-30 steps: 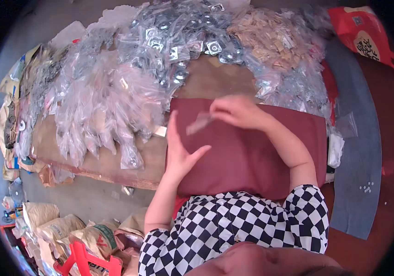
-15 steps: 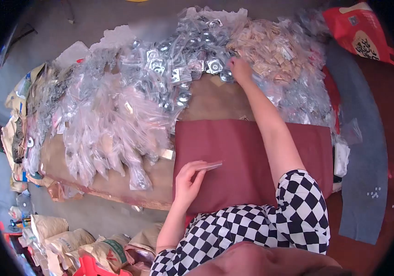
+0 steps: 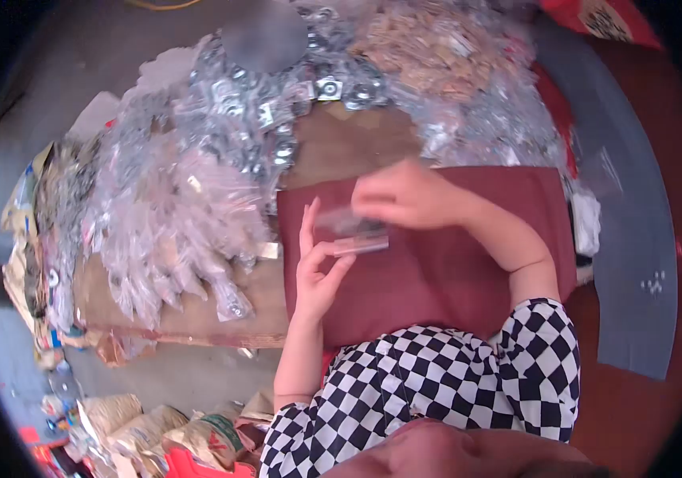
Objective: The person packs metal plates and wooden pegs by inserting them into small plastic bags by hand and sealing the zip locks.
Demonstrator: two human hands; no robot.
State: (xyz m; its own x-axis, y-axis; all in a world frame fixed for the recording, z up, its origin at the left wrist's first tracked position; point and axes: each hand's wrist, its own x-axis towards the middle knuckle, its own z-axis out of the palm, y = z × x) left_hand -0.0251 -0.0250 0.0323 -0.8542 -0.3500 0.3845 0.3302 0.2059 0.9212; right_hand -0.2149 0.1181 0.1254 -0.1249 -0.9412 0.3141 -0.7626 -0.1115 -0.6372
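My left hand point(image 3: 318, 271) pinches a small, flat clear plastic packet point(image 3: 361, 244) between thumb and finger above the dark red mat point(image 3: 452, 287). Its index finger points up, apart from the thumb. Smeared by motion, my right hand point(image 3: 408, 195) is just above and to the right of that packet, fingers curled toward the left hand. At its fingertips is a translucent grey packet point(image 3: 339, 219), too blurred to show what is inside. Farther back lie many clear packets of metal plates point(image 3: 329, 88) with round centres.
Long clear plastic bags point(image 3: 181, 239) cover the table's left side. Packets with tan pieces point(image 3: 428, 56) are heaped at the back right. A bare strip of brown tabletop point(image 3: 349, 147) lies behind the mat. Sacks point(image 3: 141, 430) stand on the floor at lower left.
My right hand has come back from the packet pile to my left hand, bringing a blurred packet. My left hand has moved up slightly and raised its index finger. The view has shifted.
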